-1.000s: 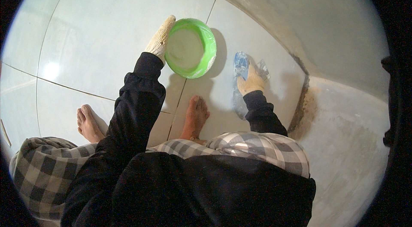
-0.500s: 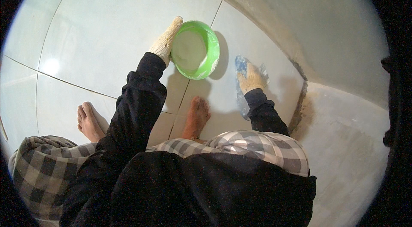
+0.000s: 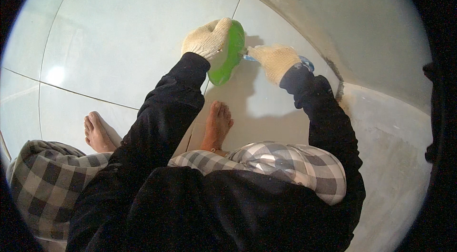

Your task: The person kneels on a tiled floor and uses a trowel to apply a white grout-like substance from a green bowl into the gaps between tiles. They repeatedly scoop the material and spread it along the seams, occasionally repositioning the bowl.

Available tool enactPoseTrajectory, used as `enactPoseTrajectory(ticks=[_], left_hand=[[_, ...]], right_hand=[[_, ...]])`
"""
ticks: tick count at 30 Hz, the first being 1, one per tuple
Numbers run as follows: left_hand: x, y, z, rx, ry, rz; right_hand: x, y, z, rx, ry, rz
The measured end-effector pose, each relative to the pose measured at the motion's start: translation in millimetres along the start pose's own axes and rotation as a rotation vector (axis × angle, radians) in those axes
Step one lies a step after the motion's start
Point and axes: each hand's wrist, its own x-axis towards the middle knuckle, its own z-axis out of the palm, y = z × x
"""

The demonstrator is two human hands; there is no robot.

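Observation:
A green bowl [image 3: 229, 59] is tipped on its side above the tiled floor, its inside turned mostly away from view. My left hand [image 3: 207, 38], in a cream knitted glove, is closed on the bowl's rim. Close to the bowl's right side, my right hand [image 3: 275, 61] in a matching glove grips what looks like crumpled blue and clear plastic [image 3: 307, 63]. A strip of it pokes out past the fingers toward the bowl; whether it touches the bowl I cannot tell. The white stuff inside the bowl is mostly hidden.
Large pale tiles [image 3: 109, 28] with dark joints cover the floor. A curved, stained wall base [image 3: 285, 4] runs along the far right to a rough, brownish corner [image 3: 339, 91]. My bare feet [image 3: 218, 126] stand near the bowl.
The bowl has gone from upright with its white contents showing to tipped on its side. My right hand has moved up and left with the plastic, close to the bowl.

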Motion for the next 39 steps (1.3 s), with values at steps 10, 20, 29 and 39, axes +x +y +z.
enactPoseTrajectory(ticks=[10,20,29,39], left_hand=[[7.2,-4.3,15.1,0.205,0.011,0.103],[-0.6,6.3,36.2,0.306,0.118,0.143],[-3.5,1.4,34.9,0.266,0.126,0.166],[37.3,-62.3,-12.5,-0.59,0.2,-0.078]], right_hand=[[27.8,-33.2,-12.1,-0.053,-0.391,0.069],[45.7,-17.2,32.3,0.117,-0.503,-0.006],[75.1,32.7,120.2,0.134,-0.344,-0.622],[14.5,27.6,48.8,1.675,-0.388,-0.261]])
